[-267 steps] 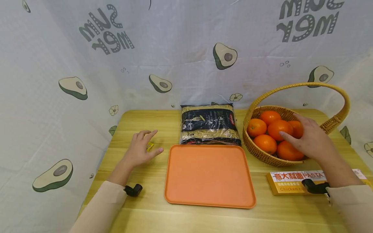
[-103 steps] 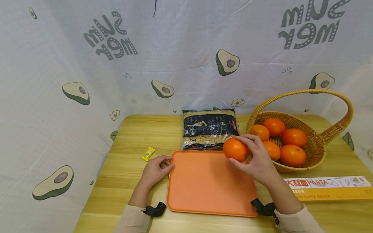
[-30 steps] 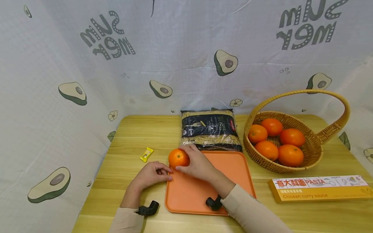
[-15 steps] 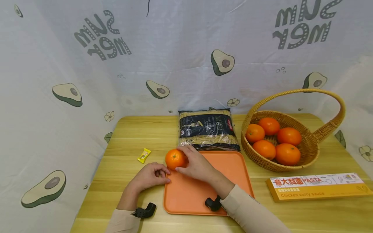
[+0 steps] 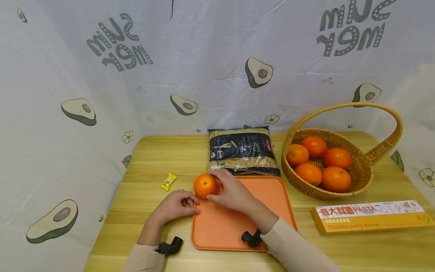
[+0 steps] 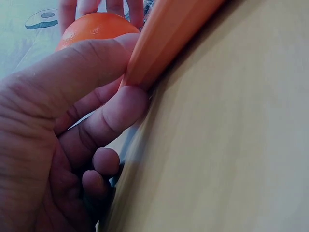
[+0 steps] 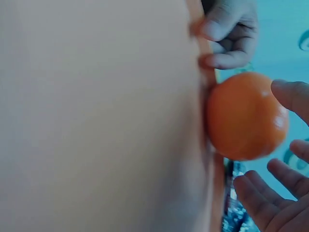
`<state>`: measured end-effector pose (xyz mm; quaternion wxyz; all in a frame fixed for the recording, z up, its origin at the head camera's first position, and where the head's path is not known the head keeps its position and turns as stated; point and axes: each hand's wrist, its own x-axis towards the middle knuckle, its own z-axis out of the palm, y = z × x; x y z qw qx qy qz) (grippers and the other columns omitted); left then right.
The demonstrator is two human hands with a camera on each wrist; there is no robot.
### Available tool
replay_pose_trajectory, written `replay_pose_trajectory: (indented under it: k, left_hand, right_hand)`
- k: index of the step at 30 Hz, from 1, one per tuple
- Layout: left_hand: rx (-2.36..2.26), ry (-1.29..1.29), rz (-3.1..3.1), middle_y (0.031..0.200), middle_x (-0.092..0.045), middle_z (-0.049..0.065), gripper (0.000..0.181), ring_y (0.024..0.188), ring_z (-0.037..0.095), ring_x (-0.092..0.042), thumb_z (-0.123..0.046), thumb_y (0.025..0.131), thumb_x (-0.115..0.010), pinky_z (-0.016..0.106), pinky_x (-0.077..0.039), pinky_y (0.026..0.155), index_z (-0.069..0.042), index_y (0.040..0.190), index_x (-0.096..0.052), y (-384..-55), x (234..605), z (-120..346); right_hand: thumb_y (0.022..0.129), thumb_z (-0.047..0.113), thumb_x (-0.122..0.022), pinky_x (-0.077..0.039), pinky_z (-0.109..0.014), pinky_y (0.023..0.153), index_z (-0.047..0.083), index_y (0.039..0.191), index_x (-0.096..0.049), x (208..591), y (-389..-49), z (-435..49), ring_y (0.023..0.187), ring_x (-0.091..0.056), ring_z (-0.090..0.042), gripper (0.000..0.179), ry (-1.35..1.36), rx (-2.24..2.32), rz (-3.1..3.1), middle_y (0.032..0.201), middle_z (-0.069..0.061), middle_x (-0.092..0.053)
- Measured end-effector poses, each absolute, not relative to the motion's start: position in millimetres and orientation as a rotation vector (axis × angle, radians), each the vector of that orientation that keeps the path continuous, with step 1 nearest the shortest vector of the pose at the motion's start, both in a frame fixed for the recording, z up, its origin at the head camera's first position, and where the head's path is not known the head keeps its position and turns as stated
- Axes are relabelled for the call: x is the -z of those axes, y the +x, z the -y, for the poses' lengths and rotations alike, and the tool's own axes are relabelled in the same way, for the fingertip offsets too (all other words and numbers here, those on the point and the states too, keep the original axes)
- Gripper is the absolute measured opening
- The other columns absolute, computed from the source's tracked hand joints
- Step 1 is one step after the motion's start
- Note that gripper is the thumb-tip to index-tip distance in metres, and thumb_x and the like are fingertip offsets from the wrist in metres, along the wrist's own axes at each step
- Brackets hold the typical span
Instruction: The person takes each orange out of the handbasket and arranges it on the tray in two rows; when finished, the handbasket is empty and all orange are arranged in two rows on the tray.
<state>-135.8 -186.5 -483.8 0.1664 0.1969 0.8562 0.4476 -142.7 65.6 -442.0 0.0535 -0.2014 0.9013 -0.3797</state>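
Observation:
One orange (image 5: pixel 205 186) sits at the far left corner of the orange tray (image 5: pixel 234 234). My right hand (image 5: pixel 234 192) is around its right side, fingers spread. In the right wrist view, that hand's fingertips (image 7: pixel 244 186) stand slightly off the orange (image 7: pixel 247 116), with the thumb close to its surface. My left hand (image 5: pixel 175 206) is at the tray's left edge. The left wrist view shows the left hand (image 6: pixel 63 101) pinching the tray's rim (image 6: pixel 161 38) between thumb and index finger, its other fingers curled.
A wicker basket (image 5: pixel 368 177) with several oranges stands at the right. In front of it lies a yellow pasta box (image 5: pixel 370 217). A pasta bag (image 5: pixel 242 151) lies behind the tray, and a small yellow packet (image 5: pixel 168 182) at the left.
My right hand took an orange from the basket and carried it left to the tray's corner. My left hand moved to the tray's edge. Over the last second both hands barely moved.

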Motion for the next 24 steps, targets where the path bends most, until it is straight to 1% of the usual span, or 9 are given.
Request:
replay_pose_trajectory:
  k: [5, 8, 13, 17, 24]
  left_hand:
    - [-1.268, 0.537, -2.445, 0.077, -0.067, -0.006, 0.019, 0.075, 0.009, -0.054, -0.03, 0.08, -0.088, 0.023, -0.044, 0.066, -0.021, 0.093, -0.077, -135, 485, 186]
    - [-1.27, 0.533, -2.445, 0.077, -0.067, -0.006, 0.019, 0.075, 0.01, -0.053, -0.03, 0.08, -0.088, 0.023, -0.044, 0.066, -0.021, 0.093, -0.077, -135, 485, 186]
    - [-1.276, 0.545, -2.447, 0.078, -0.068, -0.007, 0.019, 0.076, 0.01, -0.053, -0.03, 0.08, -0.088, 0.023, -0.044, 0.067, -0.022, 0.094, -0.077, -135, 485, 185]
    - [-1.283, 0.56, -2.443, 0.078, -0.068, -0.007, 0.019, 0.076, 0.01, -0.054, -0.03, 0.081, -0.088, 0.023, -0.044, 0.067, -0.021, 0.094, -0.077, -136, 483, 184]
    - [-1.29, 0.547, -2.438, 0.078, -0.068, -0.005, 0.019, 0.076, 0.011, -0.054, -0.029, 0.081, -0.088, 0.023, -0.044, 0.067, -0.021, 0.094, -0.077, -136, 485, 186]
  right_hand:
    - [0.083, 0.031, -0.086, -0.053, -0.047, 0.101, 0.019, 0.147, -0.052, 428, -138, -77, 0.121, -0.062, -0.028, 0.073, -0.535, 1.18, -2.744, 0.147, -0.004, -0.052]
    - [0.084, 0.031, -0.085, -0.054, -0.048, 0.1, 0.018, 0.147, -0.053, 420, -135, -86, 0.12, -0.062, -0.032, 0.072, -0.483, 1.203, -2.758, 0.148, -0.006, -0.052]
    - [0.086, 0.029, -0.084, -0.051, -0.053, 0.103, 0.016, 0.148, -0.052, 411, -129, -108, 0.127, -0.059, -0.035, 0.071, -0.44, 1.293, -2.788, 0.148, -0.009, -0.053]
    - [0.086, 0.028, -0.084, -0.052, -0.054, 0.103, 0.015, 0.146, -0.054, 405, -124, -128, 0.126, -0.06, -0.036, 0.068, -0.439, 1.324, -2.874, 0.144, -0.011, -0.056]
    - [0.085, 0.014, -0.084, -0.054, -0.055, 0.099, 0.006, 0.139, -0.058, 404, -123, -159, 0.122, -0.061, -0.037, 0.06, -0.44, 1.426, -2.999, 0.135, -0.018, -0.06]
